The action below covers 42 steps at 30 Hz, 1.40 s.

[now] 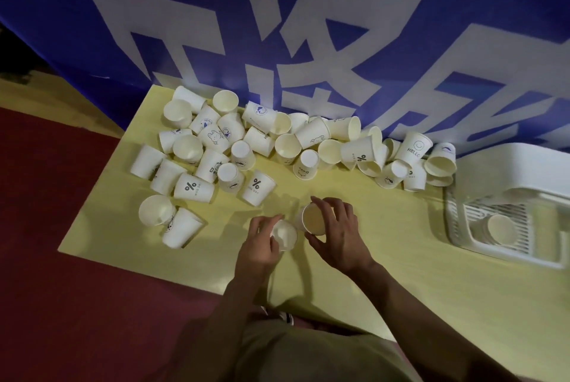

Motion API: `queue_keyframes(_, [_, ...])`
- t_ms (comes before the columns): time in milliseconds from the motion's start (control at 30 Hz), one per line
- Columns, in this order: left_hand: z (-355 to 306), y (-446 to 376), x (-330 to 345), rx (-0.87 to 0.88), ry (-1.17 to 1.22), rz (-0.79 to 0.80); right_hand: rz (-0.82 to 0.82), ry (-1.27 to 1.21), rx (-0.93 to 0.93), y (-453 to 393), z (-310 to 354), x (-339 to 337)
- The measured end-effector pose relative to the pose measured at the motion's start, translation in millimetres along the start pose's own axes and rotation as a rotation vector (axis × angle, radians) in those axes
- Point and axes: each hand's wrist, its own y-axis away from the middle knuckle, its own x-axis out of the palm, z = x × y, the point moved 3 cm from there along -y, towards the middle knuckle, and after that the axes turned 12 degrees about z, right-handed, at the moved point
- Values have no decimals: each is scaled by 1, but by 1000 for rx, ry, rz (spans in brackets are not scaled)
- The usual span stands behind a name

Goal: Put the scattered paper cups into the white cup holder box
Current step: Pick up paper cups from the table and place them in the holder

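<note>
Many white paper cups (246,147) lie scattered across the far half of a pale yellow table (385,258), some upright, some on their sides. My left hand (259,246) grips one white cup (285,235) near the table's front middle. Beside it my right hand (336,233) holds a second cup (314,218) by its rim, mouth facing up. The two held cups almost touch. The white cup holder box (456,221) sits at the right, with a stack of cups (499,229) lying in its slotted tray.
A blue banner (277,27) with large white characters hangs along the table's far edge. Red floor (61,289) lies to the left and below. My clothing shows at the bottom (308,357). Two cups (172,224) rest near the table's left front.
</note>
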Motion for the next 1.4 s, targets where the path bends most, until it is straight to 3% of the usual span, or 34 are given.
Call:
queue_keyframes(200, [-16, -8, 33, -42, -157, 242, 10, -48, 88, 23, -29, 3])
queue_keyframes(400, [-32, -10, 44, 7, -226, 125, -37, -104, 120, 40, -47, -5])
queue_keyframes(667, [-109, -29, 70, 68, -261, 96, -256, -228, 132, 86, -107, -60])
queue_keyframes(1067, [-323, -50, 233, 329, -218, 51, -445, -333, 147, 232, -291, -172])
queue_keyframes(1400, [-390, -71, 333, 309, -351, 78, -439, -354, 211, 297, -387, -197])
